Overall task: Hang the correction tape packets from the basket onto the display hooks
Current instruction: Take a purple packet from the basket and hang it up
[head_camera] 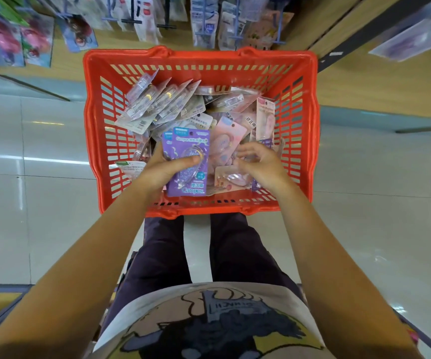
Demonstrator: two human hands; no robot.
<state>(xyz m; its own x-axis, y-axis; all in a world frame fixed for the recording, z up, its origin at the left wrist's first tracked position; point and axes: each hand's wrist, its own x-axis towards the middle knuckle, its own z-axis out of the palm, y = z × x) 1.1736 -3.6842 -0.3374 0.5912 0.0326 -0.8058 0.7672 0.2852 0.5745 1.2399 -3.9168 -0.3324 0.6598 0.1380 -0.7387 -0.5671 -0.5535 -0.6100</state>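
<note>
Left hand (157,169) grips purple packet (189,161), long axis upright; right hand (259,161) loosely curled over basket (95,141).

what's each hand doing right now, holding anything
Left hand: holding purple packets, thumb across the front one.
Right hand: fingers loosely curled over the pink packets in the basket; cannot tell.

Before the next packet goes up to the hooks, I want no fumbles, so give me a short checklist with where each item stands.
1. Purple packets gripped by the left hand: ok, thumb across the front.
2. How many purple packets are held: at least two, exact number cannot tell.
3. Right hand free to help: cannot tell, its curled fingers sit among the pink packets.
4. Basket within reach: ok.
5. Free hook on the display: cannot tell, blurred.
</note>
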